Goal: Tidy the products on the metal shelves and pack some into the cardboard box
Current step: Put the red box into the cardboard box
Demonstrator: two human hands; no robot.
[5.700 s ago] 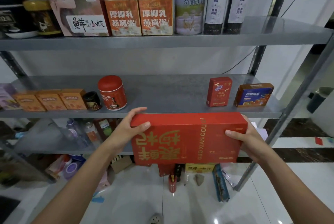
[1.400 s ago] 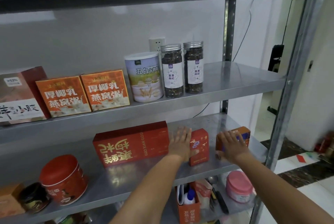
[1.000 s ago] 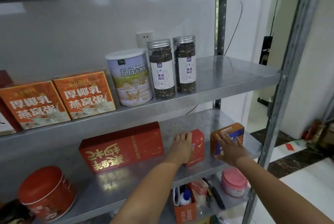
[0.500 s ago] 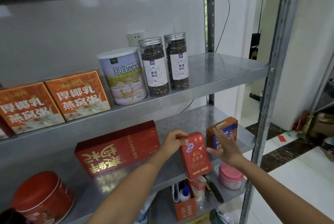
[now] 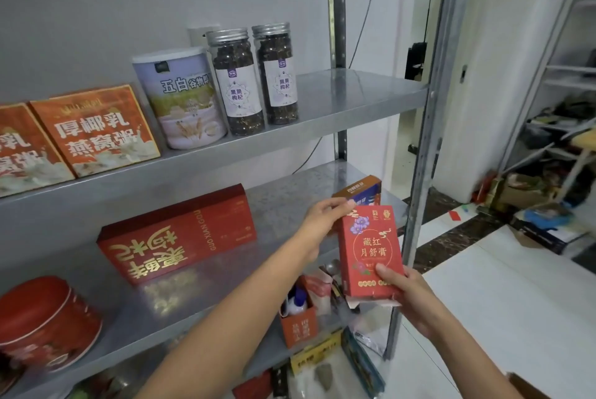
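Lifted off the middle shelf (image 5: pixel 283 198), the small red box (image 5: pixel 371 250) is now held clear before it, pinched at the top by the left hand (image 5: pixel 325 218) and gripped below by the right hand (image 5: pixel 403 292); packing seems next.

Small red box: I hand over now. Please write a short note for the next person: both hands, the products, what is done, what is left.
Left hand pinches the top of the small red box. Right hand grips its bottom, where a flap looks open.
The box is held clear of the middle shelf.
Long red box lies on that shelf; blue-orange box stands near its right end.
Done: long red box shelved.
Left: probably close the flap, then shelve or pack the small red box.
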